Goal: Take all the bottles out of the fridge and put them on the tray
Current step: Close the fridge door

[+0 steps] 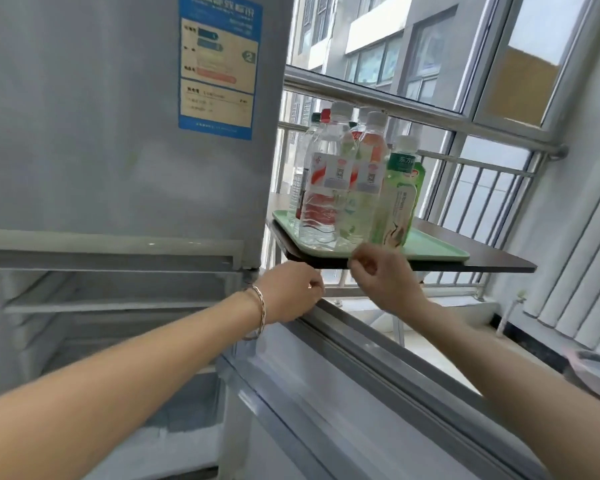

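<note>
Head view, item one: bottles (340,181), a close cluster standing upright on the green tray (440,249), clear water bottles with red labels toward the fridge side, pale green and peach drinks behind, one green-labelled bottle (395,202) nearest the tray's front rim and leaning slightly. Tray rests on a dark table (492,261) set against the window railing (482,168). Right hand (381,275) just below the tray's front edge, fingers curled loosely together, holding nothing; whether it touches the green-labelled bottle's base cannot be told. Left hand (291,292), bracelet at the wrist, fingers pinched together at the top edge of the open lower fridge door (378,386). Fridge (118,323) compartment open, shelves visible show no bottle; lowest part partly hidden by the left forearm. Judged status: transfer appears complete or nearly so; next move calls for a check of the hidden lower shelf, then swinging the door shut
</note>
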The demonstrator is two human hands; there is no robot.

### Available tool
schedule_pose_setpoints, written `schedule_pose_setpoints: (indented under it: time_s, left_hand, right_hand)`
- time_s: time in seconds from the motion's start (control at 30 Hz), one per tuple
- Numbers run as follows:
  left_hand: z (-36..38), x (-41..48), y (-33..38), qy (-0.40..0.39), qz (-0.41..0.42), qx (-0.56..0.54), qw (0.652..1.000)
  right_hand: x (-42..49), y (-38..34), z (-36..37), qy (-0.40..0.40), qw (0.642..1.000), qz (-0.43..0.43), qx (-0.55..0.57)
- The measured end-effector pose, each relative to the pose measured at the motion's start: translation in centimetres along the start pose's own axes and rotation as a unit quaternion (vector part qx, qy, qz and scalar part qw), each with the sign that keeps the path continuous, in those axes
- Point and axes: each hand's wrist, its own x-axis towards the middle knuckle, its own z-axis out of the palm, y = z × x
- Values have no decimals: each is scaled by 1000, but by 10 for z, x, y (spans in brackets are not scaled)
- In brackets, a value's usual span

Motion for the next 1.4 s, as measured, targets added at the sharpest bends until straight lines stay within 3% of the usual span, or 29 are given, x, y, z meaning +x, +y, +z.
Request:
schedule_pose_setpoints:
  time_s: [0.1,0.2,0.57,0.7,0.9,1.03,1.17,1.3,1.4]
  left_hand:
    - [13,-10,-27,-5,9,11,1000]
    - [27,-20,-44,3,72,-33,997]
    - [56,-26,-61,31,97,-104,989]
    - [43,-36,-65,14,79,-78,994]
    - [17,-58,-71,-17,32,-59,998]
    - [-7,-79,-85,-80,-2,-117,990]
    - [-34,-108,-98,-19,0,-182,983]
    - [-65,-142,-105,-49,-16,-134,990]
    - [-87,-169,-111,-101,-25,-61,993]
  right_hand:
    - [-15,-25,15,-162,985,6,-59]
    - [-27,-34,21,-230,969,7,-89]
    - [-93,-67,-19,-234,939,222,-121]
    - [-98,-102,-13,-220,938,242,-115]
    - [-106,-151,-8,-260,928,254,-85]
    - [-118,-170,-1,-259,947,189,-21]
    - [-132,-186,25,-194,977,87,34]
    - [-144,-215,59,-73,993,-49,72]
    - [-141,-234,84,-19,990,-91,108]
